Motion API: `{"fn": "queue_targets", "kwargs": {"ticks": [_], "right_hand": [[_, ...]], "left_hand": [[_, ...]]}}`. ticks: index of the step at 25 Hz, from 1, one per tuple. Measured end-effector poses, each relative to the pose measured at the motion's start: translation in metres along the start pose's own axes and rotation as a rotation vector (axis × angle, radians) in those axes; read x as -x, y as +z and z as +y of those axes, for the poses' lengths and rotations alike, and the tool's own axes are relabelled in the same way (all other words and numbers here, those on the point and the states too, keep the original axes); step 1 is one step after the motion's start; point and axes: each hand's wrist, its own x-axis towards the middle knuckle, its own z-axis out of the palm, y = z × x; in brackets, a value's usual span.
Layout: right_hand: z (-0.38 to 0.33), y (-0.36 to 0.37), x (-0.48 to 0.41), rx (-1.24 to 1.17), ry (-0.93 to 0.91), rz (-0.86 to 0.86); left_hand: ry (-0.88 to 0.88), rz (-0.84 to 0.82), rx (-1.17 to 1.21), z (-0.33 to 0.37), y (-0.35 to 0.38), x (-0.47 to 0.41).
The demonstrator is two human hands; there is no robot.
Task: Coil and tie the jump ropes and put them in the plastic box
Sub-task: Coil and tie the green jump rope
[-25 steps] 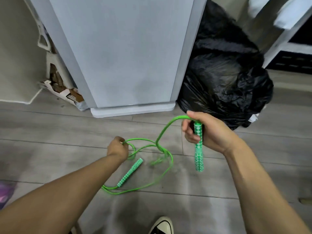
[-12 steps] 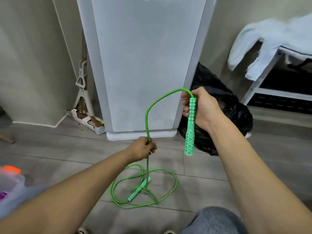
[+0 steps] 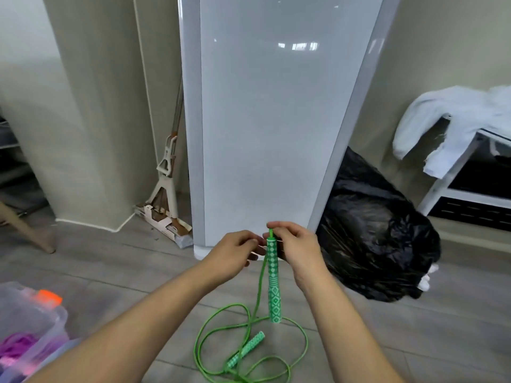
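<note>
Rope: the green jump rope [image 3: 258, 286] hangs from between the two hands. Its cord drops straight down to the floor beneath them and lies there in loose, untied loops.
Held handle: one patterned green handle [image 3: 273, 283] hangs upright under the right hand, its lower end just above the loops.
Loose handle: the second handle [image 3: 244, 352] lies tilted on the floor among the loops, below both hands.
Right hand: the right hand [image 3: 296, 250] pinches the top of the hanging handle with thumb and forefinger, where the cord comes out.
Left hand: the left hand [image 3: 235, 251] is curled, its fingertips closing on the cord just beside the handle's top, close to the right hand.
Box: a clear plastic box [image 3: 59, 316] sits on the floor well down and left of the left hand, with a purple rope [image 3: 15, 345] inside.
Beyond the hands: a tall white appliance [image 3: 276, 120] stands straight ahead.
Right of the hands: a black bin bag [image 3: 373, 239] slumps on the floor.
Left of the hands: a mop [image 3: 166, 186] leans in the corner.
</note>
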Motion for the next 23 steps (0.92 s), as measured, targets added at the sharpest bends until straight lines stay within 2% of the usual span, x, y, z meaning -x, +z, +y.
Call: {"fn": "queue_targets", "kwargs": {"ticks": [4, 9, 14, 19, 21, 23], "right_hand": [[0.007, 0.011, 0.003, 0.22, -0.174, -0.028], [0.008, 0.01, 0.002, 0.462, -0.273, -0.065], [0.007, 0.01, -0.005, 0.617, -0.181, -0.248], [0.004, -0.014, -0.008, 0.605, -0.011, -0.352], [0.004, -0.025, -0.012, 0.694, -0.066, -0.259], [0.002, -0.027, -0.013, 0.768, -0.19, -0.163]], "left_hand": [[-0.004, 0.034, 0.191, 0.008, -0.002, 0.009], [0.076, 0.046, -0.041, 0.002, -0.009, 0.004], [0.031, 0.067, 0.103, 0.007, -0.017, -0.001], [-0.053, 0.208, 0.209, 0.015, -0.041, -0.004], [-0.089, 0.137, 0.14, 0.014, -0.049, -0.001], [-0.102, -0.03, 0.122, 0.015, -0.047, 0.004]]}}
